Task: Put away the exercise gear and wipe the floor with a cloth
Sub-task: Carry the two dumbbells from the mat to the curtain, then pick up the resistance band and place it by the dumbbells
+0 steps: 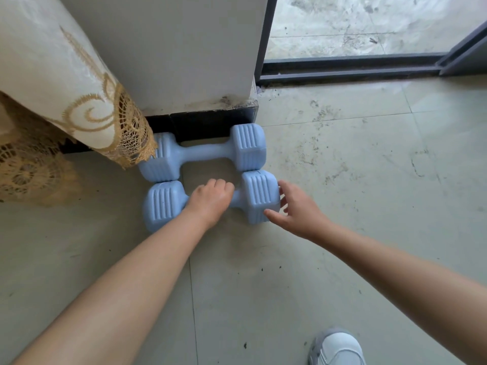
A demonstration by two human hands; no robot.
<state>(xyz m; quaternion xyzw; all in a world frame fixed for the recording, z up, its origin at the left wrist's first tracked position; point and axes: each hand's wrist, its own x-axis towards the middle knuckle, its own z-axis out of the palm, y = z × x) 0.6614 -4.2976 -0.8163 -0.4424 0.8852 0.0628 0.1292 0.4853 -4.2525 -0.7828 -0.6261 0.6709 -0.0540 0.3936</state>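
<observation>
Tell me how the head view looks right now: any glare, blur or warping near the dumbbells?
Head view: soft, even daylight; both dumbbells sharp, faint shadows beneath; mild sheen on the floor tiles; wide-angle warp bends the door track and stretches the forearms; left hand and right hand unblurred.

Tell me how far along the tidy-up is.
Looks done: far dumbbell lies against the wall base. In hand: left hand grips the near dumbbell's handle, set beside the first; right hand is open at its end. Left: wiping. The floor shows dirty marks, and no cloth is in view.
</observation>
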